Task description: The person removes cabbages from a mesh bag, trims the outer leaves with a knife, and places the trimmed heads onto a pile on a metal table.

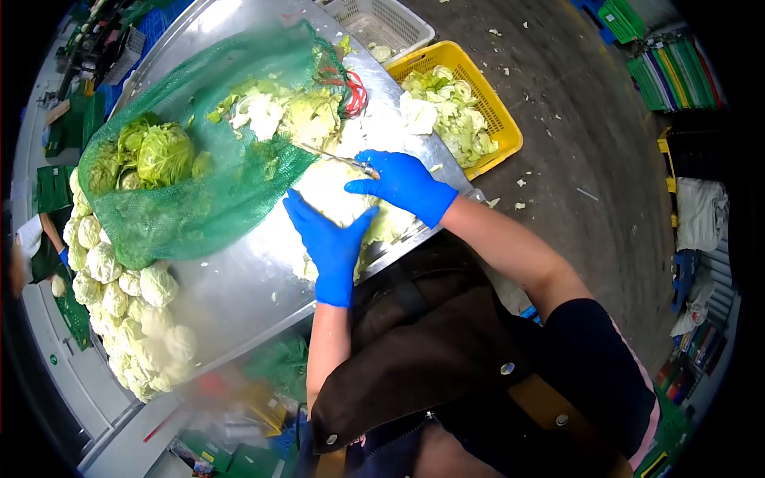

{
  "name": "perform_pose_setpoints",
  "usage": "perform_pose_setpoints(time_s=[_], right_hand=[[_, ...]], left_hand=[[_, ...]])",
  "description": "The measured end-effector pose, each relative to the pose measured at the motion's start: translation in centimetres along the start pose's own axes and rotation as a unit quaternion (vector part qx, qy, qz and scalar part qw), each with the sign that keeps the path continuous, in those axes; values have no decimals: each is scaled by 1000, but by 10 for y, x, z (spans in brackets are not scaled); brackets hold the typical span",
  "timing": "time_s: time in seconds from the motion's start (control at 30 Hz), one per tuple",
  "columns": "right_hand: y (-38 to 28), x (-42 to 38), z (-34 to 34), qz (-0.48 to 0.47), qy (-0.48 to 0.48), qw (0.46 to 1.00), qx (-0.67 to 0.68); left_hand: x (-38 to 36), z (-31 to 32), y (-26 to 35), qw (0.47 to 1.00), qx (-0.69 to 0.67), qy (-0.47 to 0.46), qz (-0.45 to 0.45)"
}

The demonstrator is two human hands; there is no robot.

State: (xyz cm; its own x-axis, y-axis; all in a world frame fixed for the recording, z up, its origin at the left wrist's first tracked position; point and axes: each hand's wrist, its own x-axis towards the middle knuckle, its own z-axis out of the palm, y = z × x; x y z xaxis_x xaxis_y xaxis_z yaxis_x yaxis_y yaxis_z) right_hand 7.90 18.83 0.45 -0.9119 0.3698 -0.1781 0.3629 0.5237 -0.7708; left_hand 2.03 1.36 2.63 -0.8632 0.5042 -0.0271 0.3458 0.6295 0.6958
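Brown leather apron (430, 350) with metal rivets fills the lower middle of the view, worn by the person at a stainless steel bench (239, 295). Both hands wear blue rubber gloves. Left hand (329, 239) lies flat with its fingers (299, 209) spread wide, palm down, pressing on a pale green cabbage head (339, 191) that rests on the bench directly under and just ahead of it. Right hand (404, 182) has its fingers curled tight around the handle of a thin metal knife (335, 156), whose blade runs away from the fingers toward the upper left, its tip over the cabbage's far edge; the cabbage lies just beside and below these fingers.

Just beyond the left fingers spreads a large green mesh sack (199, 199), open toward the knife, with whole green cabbages (155, 151) bunched at its far end and loose pale leaves (275, 111) near its mouth. Beyond the right fingers, off the bench edge, a yellow plastic crate (498, 107) holds trimmed cabbage leaves, with a white plastic crate (382, 20) next to it. Well to the left of the left hand, a heap of pale trimmed cabbages (131, 311) runs along the bench edge. Grey concrete floor (574, 119), scattered with leaf scraps, lies to the right of the right hand.
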Motion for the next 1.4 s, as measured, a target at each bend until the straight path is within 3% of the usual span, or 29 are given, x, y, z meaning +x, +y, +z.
perform_pose_setpoints(time_s=[0.13, 0.17, 0.23, 0.33, 0.43, 0.53, 0.67, 0.77, 0.8, 0.87, 0.97, 1.0, 1.1, 1.13, 1.2, 1.4], right_hand=[[-13, -21, -7, -55, 101, 989, -90], [-20, -25, -12, -26, 10, 989, -144], [-15, -27, 6, -59, 46, 979, -189], [-15, -8, 4, -48, 14, 978, -203], [12, 30, -14, 82, 44, 996, -19], [20, 31, -11, 48, 26, 995, -83], [71, 43, 7, 63, 47, 997, 7], [16, 17, -30, 50, 41, 983, -174], [0, 11, -34, 37, 110, 985, -127], [-36, 8, -34, -33, 74, 994, -78], [-25, 19, 5, -153, -36, 987, -11], [-22, 21, 9, -146, -44, 988, 24], [-26, 15, 0, -86, -39, 995, 44], [-30, 12, 0, -72, -36, 997, 9], [-39, 2, 3, -31, -60, 994, -82], [-40, 8, 24, -99, 27, 981, -164]], left_hand=[[18, -5, 10, 999, -31, -10, -36], [22, -5, 10, 999, -27, -10, -31], [21, -3, 7, 999, -17, -17, -27], [22, 5, 4, 1000, 4, -5, -3], [1, 11, 2, 999, 19, 37, 11], [-10, 10, -13, 999, -41, 34, 9], [-4, -20, -34, 995, -93, -18, 9], [0, -32, -39, 993, -88, -63, 43], [9, -37, -39, 990, -82, -89, 71], [25, -44, -40, 976, -113, -146, 112], [17, -50, -31, 993, -36, -59, 94], [5, -48, -34, 999, -3, -4, 43], [-3, -20, -18, 998, -8, -19, -64], [2, -13, -2, 993, 100, 8, -61], [9, -12, -9, 994, 93, 9, -57], [21, -12, -18, 992, 89, -2, -85]])
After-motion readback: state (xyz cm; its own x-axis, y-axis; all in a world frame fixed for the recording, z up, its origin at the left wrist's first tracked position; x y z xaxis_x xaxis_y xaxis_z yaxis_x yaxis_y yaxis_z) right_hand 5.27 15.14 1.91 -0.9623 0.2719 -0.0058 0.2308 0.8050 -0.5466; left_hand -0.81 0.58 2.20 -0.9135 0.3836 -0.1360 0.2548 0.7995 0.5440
